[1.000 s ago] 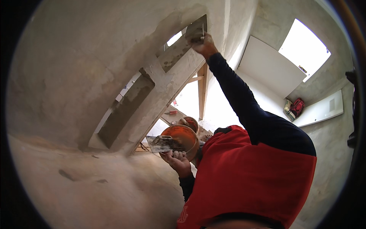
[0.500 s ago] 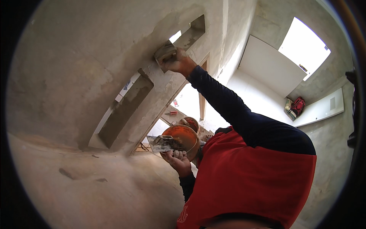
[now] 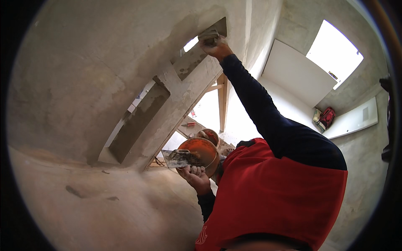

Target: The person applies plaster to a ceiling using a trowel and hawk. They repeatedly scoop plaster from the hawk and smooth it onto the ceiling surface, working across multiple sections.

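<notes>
My right hand point(image 3: 216, 47) is stretched up to the top of a narrow slot in the grey plastered wall point(image 3: 83, 75). It grips a plastering trowel point(image 3: 208, 35) pressed against fresh grey mortar at the upper recess point(image 3: 190, 62). My left hand point(image 3: 194, 175) is low by my red vest. It holds a flat metal hawk point(image 3: 179, 158) loaded with wet mortar, just in front of an orange bucket point(image 3: 206, 151).
A lower recess point(image 3: 136, 123) in the same wall slot shows darker, damp plaster. A second orange bucket point(image 3: 209, 135) and a wooden post point(image 3: 222, 104) stand behind. A white board point(image 3: 301, 77), a bright window opening point(image 3: 335, 52) and a red bag point(image 3: 327, 117) are at the right.
My right hand slid the trowel down the upper recess half a second ago and has now returned to its top end. The left hand and hawk stayed put.
</notes>
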